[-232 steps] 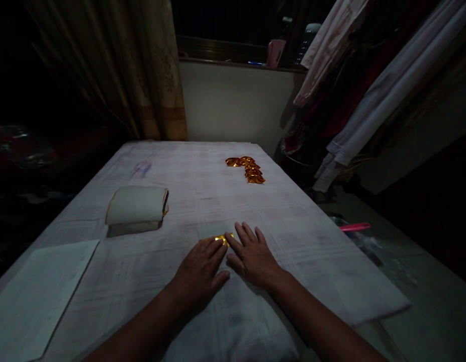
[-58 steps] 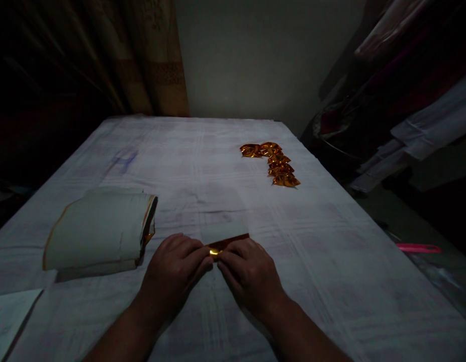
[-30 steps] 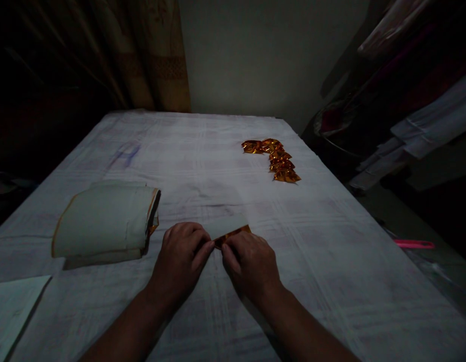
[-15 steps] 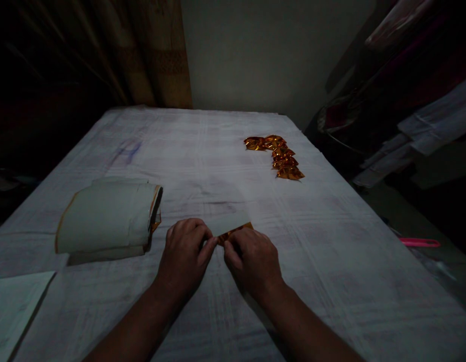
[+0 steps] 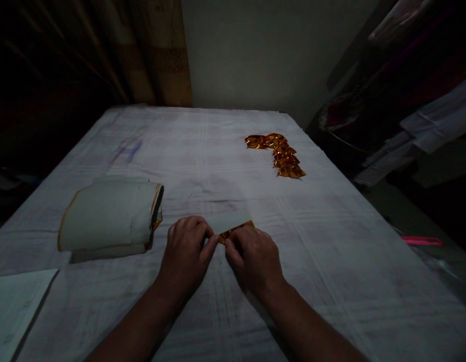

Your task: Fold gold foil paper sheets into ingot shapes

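Observation:
Between my hands a sheet of gold foil paper (image 5: 231, 232) lies on the cloth, its pale side up and a shiny gold strip turned over along the near edge. My left hand (image 5: 189, 246) pinches the left end of that strip between thumb and fingers. Curled close beside it, my right hand (image 5: 255, 254) grips the strip farther right, covering part of it. To the left rests a thick stack of pale paper (image 5: 108, 216) with gold edges, bent over on itself. Several folded gold foil pieces (image 5: 289, 160) lie in a bent row at the far right.
A pale checked cloth (image 5: 187, 156) covers the table. A white sheet (image 5: 17, 301) lies at the near left corner. Beyond the right edge are a pink handle (image 5: 421, 241) and hanging clothes (image 5: 436, 120). A curtain (image 5: 153, 60) and wall stand behind.
The view has shifted very slightly. Both hands keep their hold on the gold strip, with hardly any visible movement.

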Demonstrator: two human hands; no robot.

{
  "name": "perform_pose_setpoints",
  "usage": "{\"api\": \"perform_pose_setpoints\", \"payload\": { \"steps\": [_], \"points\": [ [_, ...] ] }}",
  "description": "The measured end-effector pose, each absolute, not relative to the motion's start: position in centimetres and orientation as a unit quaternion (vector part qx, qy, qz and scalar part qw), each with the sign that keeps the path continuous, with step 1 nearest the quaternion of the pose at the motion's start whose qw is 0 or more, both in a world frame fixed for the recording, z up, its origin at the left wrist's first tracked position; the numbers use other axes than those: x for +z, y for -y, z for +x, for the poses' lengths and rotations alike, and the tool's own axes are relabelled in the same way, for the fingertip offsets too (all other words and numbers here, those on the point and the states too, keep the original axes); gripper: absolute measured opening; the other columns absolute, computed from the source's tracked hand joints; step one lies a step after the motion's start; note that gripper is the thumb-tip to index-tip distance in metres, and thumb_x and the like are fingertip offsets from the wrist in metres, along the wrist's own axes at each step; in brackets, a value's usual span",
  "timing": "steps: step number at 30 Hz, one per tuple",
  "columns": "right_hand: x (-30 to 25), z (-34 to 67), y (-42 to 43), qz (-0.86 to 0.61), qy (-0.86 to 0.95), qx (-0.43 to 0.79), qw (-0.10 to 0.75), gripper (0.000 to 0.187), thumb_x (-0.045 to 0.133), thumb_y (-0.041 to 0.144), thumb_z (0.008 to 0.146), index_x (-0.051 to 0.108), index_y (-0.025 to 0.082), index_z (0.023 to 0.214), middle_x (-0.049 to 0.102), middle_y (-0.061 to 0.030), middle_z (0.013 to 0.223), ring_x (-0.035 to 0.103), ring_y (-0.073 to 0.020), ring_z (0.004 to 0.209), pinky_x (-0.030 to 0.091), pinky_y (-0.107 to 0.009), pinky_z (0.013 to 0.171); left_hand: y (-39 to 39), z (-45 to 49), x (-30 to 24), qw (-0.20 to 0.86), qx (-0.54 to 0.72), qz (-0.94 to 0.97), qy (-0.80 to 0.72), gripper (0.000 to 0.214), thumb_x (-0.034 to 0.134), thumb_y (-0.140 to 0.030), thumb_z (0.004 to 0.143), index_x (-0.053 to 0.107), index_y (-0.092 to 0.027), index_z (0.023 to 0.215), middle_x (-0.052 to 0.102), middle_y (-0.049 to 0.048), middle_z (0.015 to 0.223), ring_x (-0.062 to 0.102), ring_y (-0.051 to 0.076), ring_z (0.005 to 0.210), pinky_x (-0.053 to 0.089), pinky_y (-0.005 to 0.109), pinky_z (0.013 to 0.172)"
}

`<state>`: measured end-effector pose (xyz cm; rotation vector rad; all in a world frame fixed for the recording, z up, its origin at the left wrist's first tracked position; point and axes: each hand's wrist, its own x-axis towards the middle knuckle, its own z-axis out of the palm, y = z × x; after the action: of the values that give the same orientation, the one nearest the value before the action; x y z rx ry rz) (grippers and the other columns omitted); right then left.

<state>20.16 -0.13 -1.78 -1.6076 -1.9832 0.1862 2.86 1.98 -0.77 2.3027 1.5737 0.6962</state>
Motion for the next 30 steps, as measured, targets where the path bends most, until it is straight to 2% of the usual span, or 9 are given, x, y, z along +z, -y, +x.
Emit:
{"api": "perform_pose_setpoints", "payload": {
  "steps": [10, 18, 23, 27, 30],
  "points": [
    [-1.5, 20.3, 0.4, -0.589, 0.762, 0.081, 0.256, 0.01, 0.056, 0.018, 0.093, 0.063, 0.022, 0.088, 0.068, -0.0025, 0.085, 0.061, -0.0191, 0.079, 0.035, -0.031, 0.07, -1.9, 3.2, -0.3, 0.127, 0.215, 0.789, -0.562, 0.01, 0.061, -0.024, 0.09, 0.056, -0.022, 0.082, 0.062, 0.003, 0.095, 0.055, 0.025, 0.097, 0.04, 0.041, 0.087],
    [-1.0, 19.5, 0.2, -0.616, 0.75, 0.069, 0.232, 0.017, 0.06, 0.033, 0.095, 0.061, 0.021, 0.082, 0.066, -0.0032, 0.079, 0.059, -0.0199, 0.077, 0.032, -0.032, 0.068, -2.0, 3.3, -0.3, 0.13, 0.219, 0.786, -0.563, 0.008, 0.061, -0.023, 0.09, 0.056, -0.023, 0.084, 0.062, 0.0034, 0.097, 0.055, 0.025, 0.098, 0.04, 0.043, 0.09],
    [-1.0, 19.9, 0.2, -0.614, 0.733, 0.122, 0.266, 0.004, 0.064, 0.02, 0.087, 0.062, 0.021, 0.084, 0.067, -0.0019, 0.08, 0.059, -0.0201, 0.078, 0.035, -0.032, 0.071, -2.0, 3.2, -0.2, 0.136, 0.218, 0.785, -0.563, 0.008, 0.06, -0.023, 0.091, 0.056, -0.023, 0.084, 0.062, 0.0027, 0.097, 0.054, 0.024, 0.099, 0.041, 0.042, 0.089],
    [-1.3, 21.1, 0.5, -0.569, 0.742, 0.179, 0.307, 0.013, 0.059, 0.009, 0.085, 0.062, 0.022, 0.086, 0.067, -0.001, 0.084, 0.059, -0.0181, 0.079, 0.037, -0.031, 0.072, -2.0, 3.2, -0.1, 0.14, 0.215, 0.784, -0.566, 0.008, 0.061, -0.023, 0.091, 0.056, -0.023, 0.085, 0.061, 0.0022, 0.095, 0.054, 0.024, 0.098, 0.04, 0.042, 0.089],
    [-1.7, 21.7, 0.9, -0.531, 0.768, 0.169, 0.316, 0.016, 0.057, 0.01, 0.09, 0.067, 0.023, 0.091, 0.065, -0.0011, 0.085, 0.058, -0.0175, 0.081, 0.037, -0.031, 0.071, -2.1, 3.1, -0.1, 0.143, 0.215, 0.783, -0.566, 0.008, 0.061, -0.022, 0.091, 0.056, -0.023, 0.085, 0.061, 0.0019, 0.096, 0.054, 0.024, 0.098, 0.039, 0.043, 0.09]
  ]
}}
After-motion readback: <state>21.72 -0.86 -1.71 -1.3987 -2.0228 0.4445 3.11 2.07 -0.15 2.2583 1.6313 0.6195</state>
